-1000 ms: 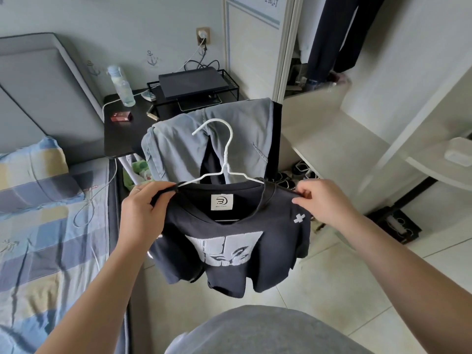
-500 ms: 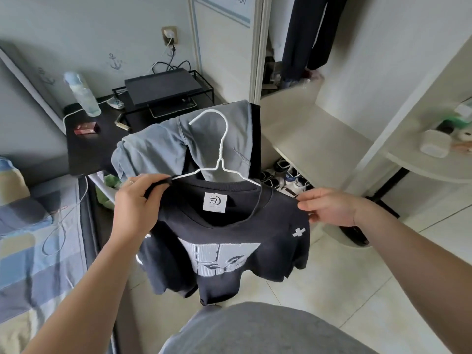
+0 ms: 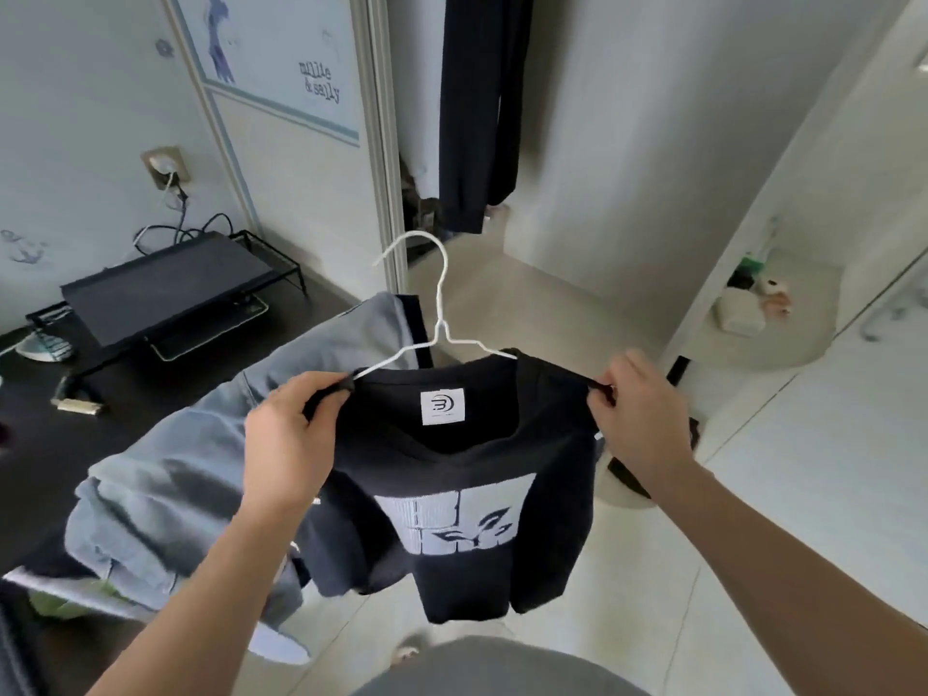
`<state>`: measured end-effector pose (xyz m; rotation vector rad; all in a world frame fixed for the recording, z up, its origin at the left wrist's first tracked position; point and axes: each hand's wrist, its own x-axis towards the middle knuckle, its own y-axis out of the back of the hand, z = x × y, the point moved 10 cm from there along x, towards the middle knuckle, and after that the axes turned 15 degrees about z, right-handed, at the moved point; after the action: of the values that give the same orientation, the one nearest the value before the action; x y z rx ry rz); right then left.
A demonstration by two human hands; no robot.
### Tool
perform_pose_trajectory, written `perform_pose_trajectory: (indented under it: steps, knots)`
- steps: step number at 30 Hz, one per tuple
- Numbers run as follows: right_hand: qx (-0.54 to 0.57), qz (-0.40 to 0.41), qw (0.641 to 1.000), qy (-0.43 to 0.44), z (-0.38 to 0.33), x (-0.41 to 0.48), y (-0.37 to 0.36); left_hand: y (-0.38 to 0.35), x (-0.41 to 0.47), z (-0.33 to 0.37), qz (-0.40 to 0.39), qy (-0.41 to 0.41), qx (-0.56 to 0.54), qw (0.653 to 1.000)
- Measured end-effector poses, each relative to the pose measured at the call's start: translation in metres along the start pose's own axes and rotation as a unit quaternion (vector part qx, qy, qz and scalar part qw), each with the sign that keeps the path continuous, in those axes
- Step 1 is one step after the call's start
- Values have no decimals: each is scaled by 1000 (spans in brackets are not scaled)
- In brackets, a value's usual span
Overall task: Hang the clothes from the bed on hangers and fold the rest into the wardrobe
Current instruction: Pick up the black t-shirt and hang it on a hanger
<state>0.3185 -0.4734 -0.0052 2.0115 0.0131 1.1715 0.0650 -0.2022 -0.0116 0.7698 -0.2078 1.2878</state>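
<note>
Left hand [image 3: 291, 434] pinches one shoulder of the shirt [image 3: 452, 499] on its white hanger [image 3: 438, 303], right hand [image 3: 640, 419] the other, so the fabric sits spread and level, hook up, likely ready for the wardrobe [image 3: 653, 143] ahead

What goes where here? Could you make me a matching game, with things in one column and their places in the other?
Things:
1. black T-shirt
2. white hanger
3. grey-blue garment
4. dark trousers

Places:
a. hanging inside the wardrobe
b. pinched at the shoulders by the left hand and right hand
c. draped beside the black desk
d. inside the shirt's neck, hook pointing up

Pairs: 1-b, 2-d, 3-c, 4-a
</note>
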Motion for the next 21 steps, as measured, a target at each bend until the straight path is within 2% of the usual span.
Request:
perform_pose_trajectory:
  steps: [2, 5, 6, 9, 13, 21]
  knots:
    - [11, -43, 999, -20, 11, 11, -9, -19, 20, 3, -20, -10, -40, 999]
    - [112, -172, 971, -122, 28, 18, -27, -42, 56, 10, -24, -40, -82, 996]
    - [140, -179, 964, -137, 27, 22, -26, -49, 70, 14, -23, -53, -94, 994]
    - [172, -128, 963, -164, 30, 48, -9, -74, 111, 26, -25, -76, -129, 988]
    - [237, -114, 939, -223, 26, 84, 13, -114, 161, 55, -53, -91, -179, 978]
    - [283, -198, 902, -259, -6, 156, 52, -194, 250, 174, -84, -188, -258, 944]
